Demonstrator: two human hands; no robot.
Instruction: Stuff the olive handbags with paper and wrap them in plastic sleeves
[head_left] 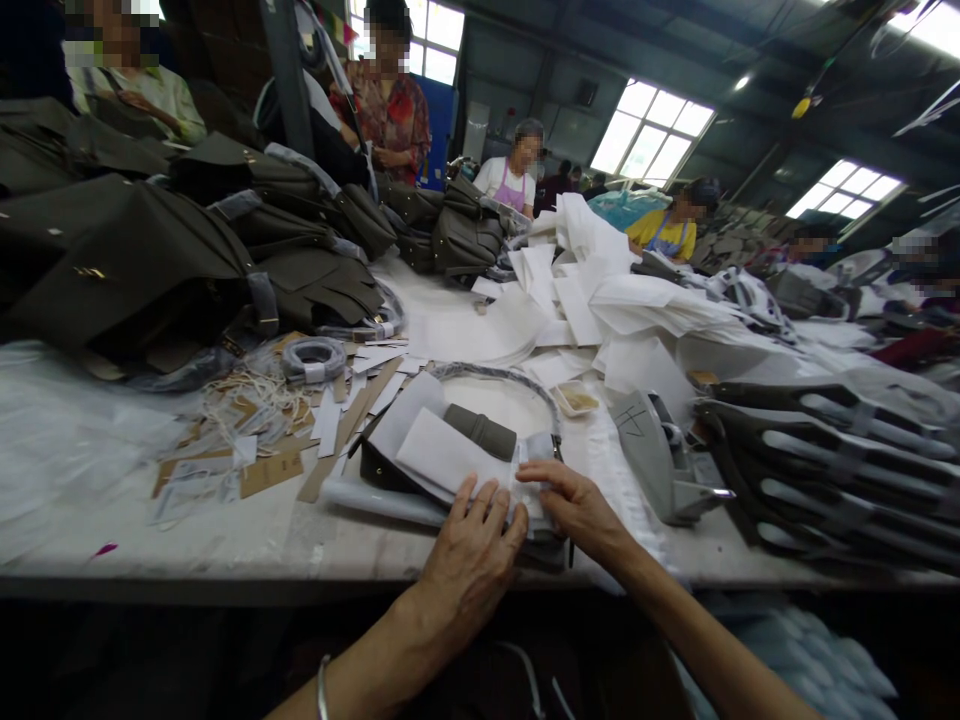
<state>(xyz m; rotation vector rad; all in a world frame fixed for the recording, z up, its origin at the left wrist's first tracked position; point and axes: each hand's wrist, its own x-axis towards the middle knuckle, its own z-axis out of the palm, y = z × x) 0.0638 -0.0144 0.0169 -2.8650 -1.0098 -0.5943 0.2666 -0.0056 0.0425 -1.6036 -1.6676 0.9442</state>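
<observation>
A dark olive-grey handbag (379, 470) lies on the table in front of me, its long plastic-wrapped handle (510, 372) looped behind it. White sheets (435, 445) cover most of it, and a grey-green strap piece (480, 430) shows between them. My left hand (476, 545) rests on the front sheet with its fingers stretched out flat. Beside it, at the bag's right end, my right hand (577, 505) has bent fingers close together by a clear plastic strip (532, 450). Whatever its fingertips pinch is too small to make out.
A grey tape dispenser (645, 450) stands on the right, near stacked dark bag pieces (840, 470). Cardboard tags and strings (255, 410), a coiled wrapped strap (313, 358) and dark bags (135, 260) lie left. White sheets (577, 260) are heaped behind. Several people work across the table.
</observation>
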